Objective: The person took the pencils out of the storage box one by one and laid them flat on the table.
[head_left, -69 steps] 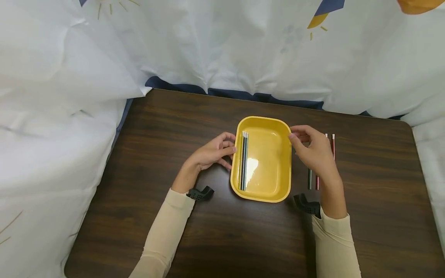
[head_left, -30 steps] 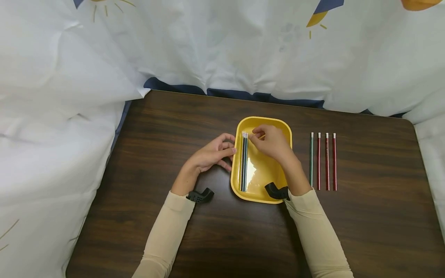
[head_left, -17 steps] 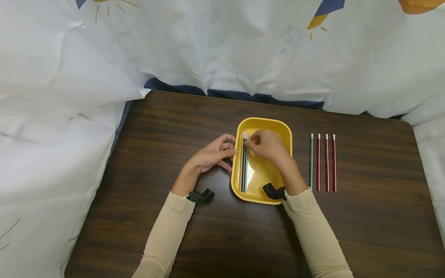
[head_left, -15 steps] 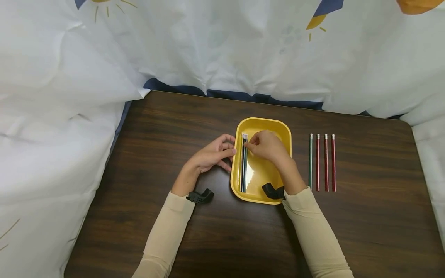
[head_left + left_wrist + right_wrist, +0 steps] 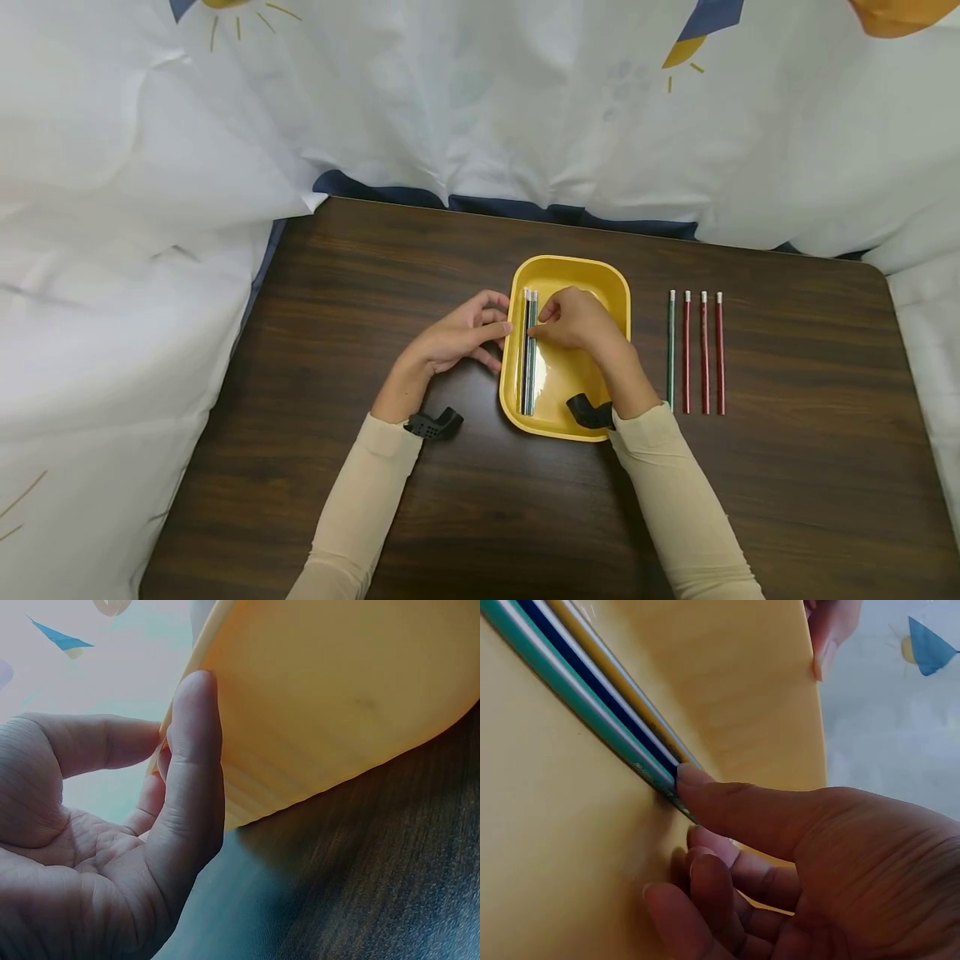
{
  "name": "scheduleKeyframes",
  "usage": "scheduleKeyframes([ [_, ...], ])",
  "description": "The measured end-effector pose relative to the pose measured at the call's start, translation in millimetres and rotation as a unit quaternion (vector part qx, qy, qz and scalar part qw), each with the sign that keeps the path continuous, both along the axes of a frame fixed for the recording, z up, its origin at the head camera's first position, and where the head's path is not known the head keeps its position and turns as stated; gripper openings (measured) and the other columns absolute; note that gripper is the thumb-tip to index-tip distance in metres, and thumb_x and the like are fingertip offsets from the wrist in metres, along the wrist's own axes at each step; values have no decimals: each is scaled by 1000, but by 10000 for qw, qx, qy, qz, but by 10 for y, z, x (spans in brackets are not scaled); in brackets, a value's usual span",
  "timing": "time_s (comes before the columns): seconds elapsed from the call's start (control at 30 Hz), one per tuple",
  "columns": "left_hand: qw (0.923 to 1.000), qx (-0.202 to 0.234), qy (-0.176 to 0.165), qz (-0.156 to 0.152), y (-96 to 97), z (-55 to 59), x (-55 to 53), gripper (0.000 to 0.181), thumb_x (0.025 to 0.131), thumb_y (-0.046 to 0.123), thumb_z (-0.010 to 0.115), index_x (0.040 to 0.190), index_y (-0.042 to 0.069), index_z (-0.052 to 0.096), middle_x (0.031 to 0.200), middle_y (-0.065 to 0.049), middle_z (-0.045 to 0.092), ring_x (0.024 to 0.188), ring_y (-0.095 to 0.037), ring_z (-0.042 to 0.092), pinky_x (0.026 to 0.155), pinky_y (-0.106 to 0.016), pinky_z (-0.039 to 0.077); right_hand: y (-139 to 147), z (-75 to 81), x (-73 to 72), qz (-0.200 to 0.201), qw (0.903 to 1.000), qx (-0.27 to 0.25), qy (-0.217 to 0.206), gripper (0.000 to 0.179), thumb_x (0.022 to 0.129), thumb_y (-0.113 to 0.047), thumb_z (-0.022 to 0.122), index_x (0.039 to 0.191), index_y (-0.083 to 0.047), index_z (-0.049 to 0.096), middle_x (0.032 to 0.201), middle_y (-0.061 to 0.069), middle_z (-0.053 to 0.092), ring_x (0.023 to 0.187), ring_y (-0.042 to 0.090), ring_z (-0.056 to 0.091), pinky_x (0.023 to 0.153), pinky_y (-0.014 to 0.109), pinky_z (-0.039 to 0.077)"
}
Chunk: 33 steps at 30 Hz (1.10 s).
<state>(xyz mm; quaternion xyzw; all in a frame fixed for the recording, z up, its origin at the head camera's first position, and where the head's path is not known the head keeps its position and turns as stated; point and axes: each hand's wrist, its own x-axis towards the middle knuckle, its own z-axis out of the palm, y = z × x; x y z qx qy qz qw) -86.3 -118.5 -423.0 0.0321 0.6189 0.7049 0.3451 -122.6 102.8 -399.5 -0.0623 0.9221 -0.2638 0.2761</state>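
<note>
Table (image 5: 420, 517): red pencils (image 5: 704, 352), head view only. Left hand (image 5: 463, 331) pinches tray (image 5: 572, 271); right (image 5: 577, 322), relaxed, touches green pencil (image 5: 592, 716).

No text could be read; the pale print on the green pencil (image 5: 585, 705), near the yellow tray's (image 5: 573, 273) left edge, was too small.

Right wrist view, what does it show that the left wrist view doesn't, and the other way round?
Only the right wrist view shows the pencils inside the yellow tray and the right hand, its thumb touching them. Only the left wrist view shows the dark wooden table. Both show the yellow tray, the left hand at its rim, and the pale curtain.
</note>
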Motion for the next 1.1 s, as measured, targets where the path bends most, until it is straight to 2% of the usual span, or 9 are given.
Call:
scheduleKeyframes([
  [0.23, 10000, -11, 21, -12, 11, 5, -8, 40, 107, 8, 56, 142, 6, 36, 105, -13, 62, 79, -20, 68, 62, -34, 67, 18, -14, 8, -219, 9994, 16, 257, 20, 92, -26, 78, 96, -8, 73, 91, 9, 72, 74, 21, 64, 62, 24, 52],
  [0.4, 10000, -55, -8, -7, 6, 8, -4, 40, 107, 8, 56, 142, 7, 36, 106, -13, 62, 80, -20, 68, 62, -34, 67, -4, -5, 21, -239, 9994, 146, 194, 26, 93, -30, 80, 99, -7, 70, 90, 9, 70, 73, 21, 64, 62, 23, 52],
  [0.53, 10000, -51, -18, 7, 4, 9, 1, 41, 107, 8, 56, 142, 6, 35, 108, -15, 61, 83, -20, 67, 62, -34, 67, -14, -3, 19, -288, 9994, 126, 140, 28, 90, -29, 84, 99, -6, 70, 88, 8, 69, 73, 20, 64, 63, 23, 52],
  [0.77, 10000, -20, -42, 57, 2, 14, 11, 40, 107, 7, 56, 142, 6, 35, 109, -16, 60, 84, -20, 67, 61, -33, 66, 8, -3, 8, -376, 9986, 37, 368, 14, 86, -18, 82, 91, -6, 77, 87, 8, 73, 70, 20, 63, 58, 22, 51],
  [1.1, 10000, -29, -49, 53, -3, 8, 13, 40, 107, 8, 56, 142, 6, 36, 110, -16, 61, 85, -20, 66, 62, -33, 67, 58, 33, 9, -353, 9992, -151, 122, 12, 87, -12, 76, 95, -3, 76, 90, 12, 73, 66, 20, 62, 55, 22, 51],
])
